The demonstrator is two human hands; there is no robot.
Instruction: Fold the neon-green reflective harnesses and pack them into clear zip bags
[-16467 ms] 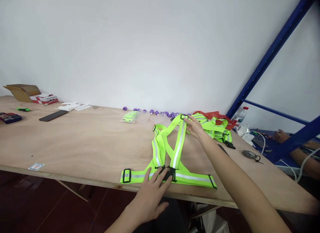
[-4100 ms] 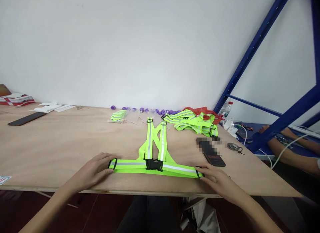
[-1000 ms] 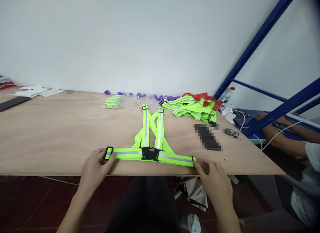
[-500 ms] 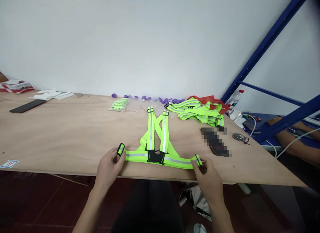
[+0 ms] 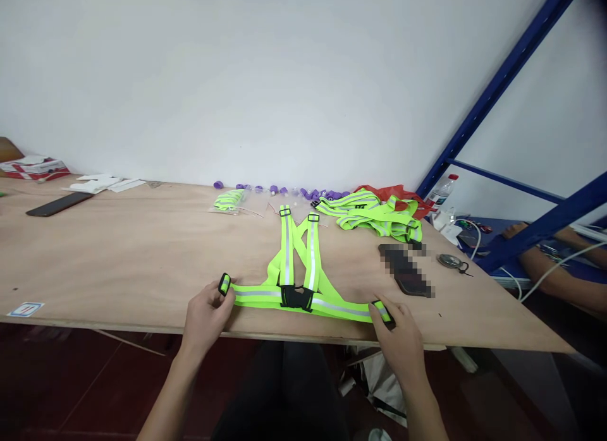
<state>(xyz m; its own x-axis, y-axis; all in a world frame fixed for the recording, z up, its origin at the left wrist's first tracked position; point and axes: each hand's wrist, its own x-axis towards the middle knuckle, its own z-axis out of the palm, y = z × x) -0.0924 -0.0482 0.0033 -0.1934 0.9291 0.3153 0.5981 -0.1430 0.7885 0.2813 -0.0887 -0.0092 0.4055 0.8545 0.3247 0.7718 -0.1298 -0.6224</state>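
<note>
Your left hand [image 5: 208, 311] is mostly closed, thumb and fingers pinching the left end of the reflective harness [image 5: 312, 258] by its black slider [image 5: 224, 284]. Your right hand [image 5: 401, 330] is part curled, thumb on the right end, fingers around the far side. Harness lies on the table [image 5: 142, 258] near its front edge, belt stretched between your hands, black buckle [image 5: 296, 297] mid-belt, two shoulder straps pointing at the wall.

Hard to read: right-end slider is partly covered by your thumb; fingertip contact there, can't tell. Dark object [image 5: 405, 270] right of the harness is pixelated. Strap pile [image 5: 379, 218] overlaps the red bag [image 5: 398, 191], hiding part of it. Box [image 5: 35, 168] at far left is cut off by the frame.
</note>
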